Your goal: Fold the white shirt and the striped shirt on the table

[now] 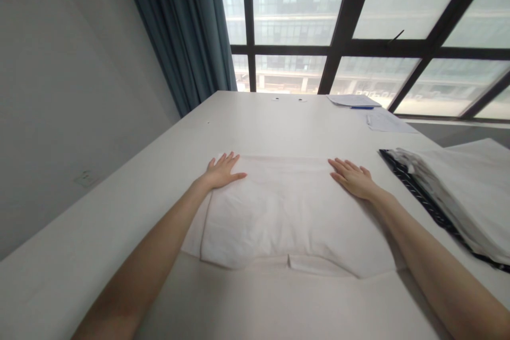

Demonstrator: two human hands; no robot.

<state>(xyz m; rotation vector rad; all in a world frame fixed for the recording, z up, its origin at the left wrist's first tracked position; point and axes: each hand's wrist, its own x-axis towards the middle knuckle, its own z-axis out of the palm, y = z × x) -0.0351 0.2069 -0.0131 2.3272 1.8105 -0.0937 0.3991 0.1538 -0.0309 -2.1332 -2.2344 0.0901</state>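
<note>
1. White cloth (279, 212), folded in layers, lies flat on the worktop (255, 130), between its left and right edges, well short of the far edge. Near edge of the worktop is not in view.
2. Left grip (221, 172): palm down, fingers and thumb spread, nothing pinched. Sits on the cloth's corner nearest the worktop's far left corner.
3. Right grip (354, 178): same pose, mirrored, on the cloth's corner toward the right edge. Fingers angle inward; no pinch seen.
4. Why flat: looks like both palms pin the cloth and keep the far fold straight. Pressure itself can't be read.
5. Cloth vs grip: under both hands at its two far corners. Bulk spans the gap between them and runs toward the near side, light creases mid-panel, short slit in the near hem. On the left a lower layer sticks out past the upper one.
6. Right edge: pale fabric stack (466, 180) on a dark patterned piece (428, 204), apart from the cloth, probably there to leave working room.
7. Far right corner: papers (353, 100), blue pen (362, 108) just beside.
</note>
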